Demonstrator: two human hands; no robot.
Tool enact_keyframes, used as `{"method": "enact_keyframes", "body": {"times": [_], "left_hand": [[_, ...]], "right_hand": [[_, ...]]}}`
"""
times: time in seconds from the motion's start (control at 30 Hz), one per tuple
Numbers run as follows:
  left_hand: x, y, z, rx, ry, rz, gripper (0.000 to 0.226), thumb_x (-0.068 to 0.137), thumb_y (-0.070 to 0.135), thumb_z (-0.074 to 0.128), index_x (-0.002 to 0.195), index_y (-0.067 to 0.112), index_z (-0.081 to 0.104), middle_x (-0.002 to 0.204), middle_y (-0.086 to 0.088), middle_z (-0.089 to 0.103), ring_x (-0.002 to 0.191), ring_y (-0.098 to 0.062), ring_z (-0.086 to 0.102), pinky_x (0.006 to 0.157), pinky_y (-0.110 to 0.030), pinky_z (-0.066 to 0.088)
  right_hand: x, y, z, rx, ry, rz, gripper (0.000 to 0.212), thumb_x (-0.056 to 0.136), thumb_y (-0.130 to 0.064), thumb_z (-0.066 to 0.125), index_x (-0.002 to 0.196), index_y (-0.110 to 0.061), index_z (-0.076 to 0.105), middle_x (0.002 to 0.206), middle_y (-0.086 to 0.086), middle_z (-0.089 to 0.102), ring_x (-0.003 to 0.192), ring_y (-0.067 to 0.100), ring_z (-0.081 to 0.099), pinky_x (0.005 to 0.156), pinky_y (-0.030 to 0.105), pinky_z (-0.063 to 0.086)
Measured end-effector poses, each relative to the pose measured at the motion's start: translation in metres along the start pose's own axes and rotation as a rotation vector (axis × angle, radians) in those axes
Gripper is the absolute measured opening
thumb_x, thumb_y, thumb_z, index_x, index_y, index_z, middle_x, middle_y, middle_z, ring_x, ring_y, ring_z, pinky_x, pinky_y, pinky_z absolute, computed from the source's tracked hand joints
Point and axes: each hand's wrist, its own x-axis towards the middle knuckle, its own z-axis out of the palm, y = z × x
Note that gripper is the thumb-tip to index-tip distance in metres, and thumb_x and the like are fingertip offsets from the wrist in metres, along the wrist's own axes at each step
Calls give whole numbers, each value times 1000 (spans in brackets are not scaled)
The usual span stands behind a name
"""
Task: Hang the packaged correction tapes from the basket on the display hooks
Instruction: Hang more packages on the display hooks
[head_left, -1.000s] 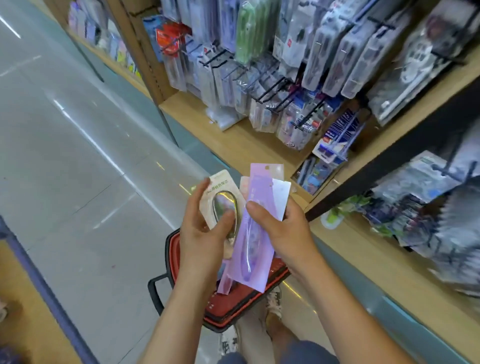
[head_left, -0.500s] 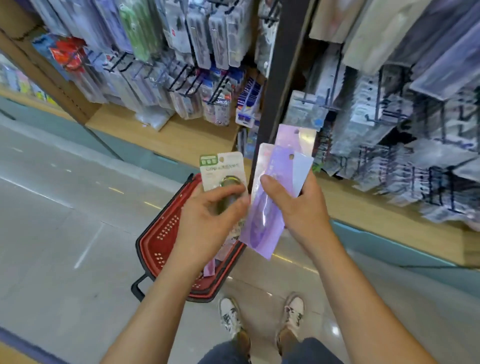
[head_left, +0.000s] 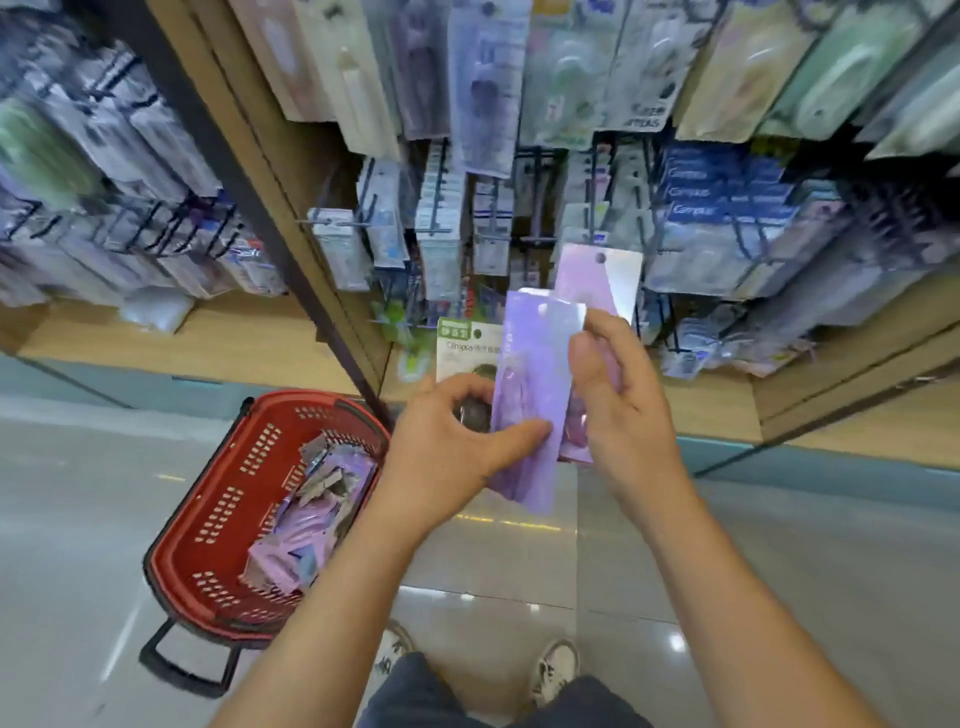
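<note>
My left hand (head_left: 457, 441) pinches the front purple pack (head_left: 530, 395) and a white pack (head_left: 460, 343). My right hand (head_left: 618, 395) grips the rear purple pack (head_left: 597, 275). More packs lie in the basket (head_left: 171, 545) on the floor, left. To hang well, I should separate one pack, square its hole to a hook (head_left: 441, 228) of matching stock, and slide it fully on.

Left hand (head_left: 457, 441), right hand (head_left: 618, 395): both forearms (head_left: 332, 597) bare from the wrists to the frame edge.

Below the hands, between the forearms: dark blue-grey garment (head_left: 493, 701), denim-like; shorts or trousers, cannot tell.

Below the left hand: left shoe (head_left: 397, 649), pale with dark markings on its side, partly hidden.

Below the right hand: right shoe (head_left: 556, 670), pale, low-cut, whitish laces.
</note>
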Motion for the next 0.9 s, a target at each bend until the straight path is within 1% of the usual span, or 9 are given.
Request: {"method": "enact_keyframes", "body": {"times": [0.17,0.27,0.37,0.43,0.47,0.57,0.67,0.77,0.9], "left_hand": [[3,37,51,-360,-27,-123,20,71,21,86,78,13,69,66,6,69,57,-7,59,59,-25,48],[15,54,67,-428,-11,-133,18,66,27,74,78,19,62,58,11,63,51,-7,54,54,-24,45],[32,72,80,-408,-80,-106,19,68,18,70,82,20,57,58,9,57,46,-7,47,45,-20,42],[43,84,89,-383,-150,-62,31,69,14,70,95,23,57,75,1,61,56,-12,53,47,-23,47],[50,87,94,-366,-182,-17,42,66,15,69,104,27,55,87,0,64,66,-13,58,54,-25,51],[69,98,106,-356,-237,109,76,63,18,74,127,46,43,122,12,61,104,-4,62,89,-31,53],[84,116,117,-344,-298,228,93,73,31,84,137,63,24,152,25,34,137,-1,41,113,-39,37],[88,140,126,-335,-351,328,62,90,30,66,136,54,33,141,41,39,134,11,38,113,-23,34],[90,164,134,-361,-331,366,25,102,33,44,120,32,61,120,22,67,116,1,59,97,-16,44]], "right_hand": [[3,-24,-87,-50,77,-123,20,94,2,59,105,-13,54,108,-9,54,84,-21,51,69,-1,39],[10,-29,-125,-134,78,-126,48,90,2,66,124,-23,43,125,-19,45,92,-26,49,77,0,41],[21,-26,-152,-62,126,-55,88,78,-9,79,138,-49,30,146,-21,42,128,-5,49,105,23,45],[30,-30,-161,87,171,29,97,70,-11,85,136,-59,34,144,-2,54,127,19,57,103,48,49],[35,-34,-165,164,202,78,95,67,-9,86,138,-52,40,136,4,61,116,27,64,94,53,54],[49,-55,-173,356,175,185,62,69,-6,76,128,-11,58,95,10,73,72,25,70,62,38,59],[61,-65,-180,416,109,194,54,64,-12,82,115,-4,65,89,13,72,71,25,68,64,34,57],[71,-71,-184,503,132,185,55,63,-23,75,115,-7,66,92,12,72,74,23,69,65,33,57],[84,-80,-192,548,109,145,44,64,-22,76,106,-14,70,93,10,74,73,22,70,65,32,58]]}}
